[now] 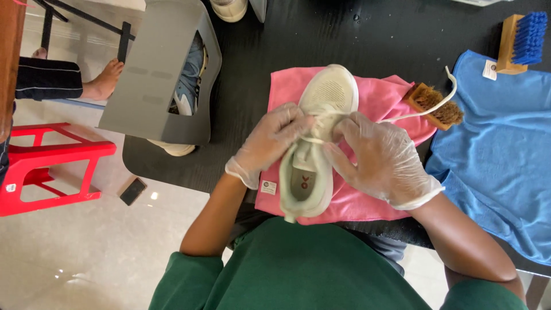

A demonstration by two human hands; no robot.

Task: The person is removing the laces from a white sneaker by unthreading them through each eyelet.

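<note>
Nearest the camera, a pale off-white mesh sneaker [314,143] lies toe-away on a pink cloth [367,195] spread at the near edge of a black table [298,34]. The person's left hand [270,143], in a thin clear glove, is pinched on the white shoelace [413,113] at the eyelets over the shoe's tongue; the right hand [381,158], gloved likewise, is closed on the same lace just beside it, its fingers touching the shoe's upper. The loose end of the lace trails away to the right, over a small wooden brush with brown bristles [434,105] resting at the pink cloth's far corner. A blue cloth [499,149] lies beside it on the right, and farther off a wooden brush with blue bristles [519,41]. On the left stands a grey box [149,74] holding another shoe
</note>
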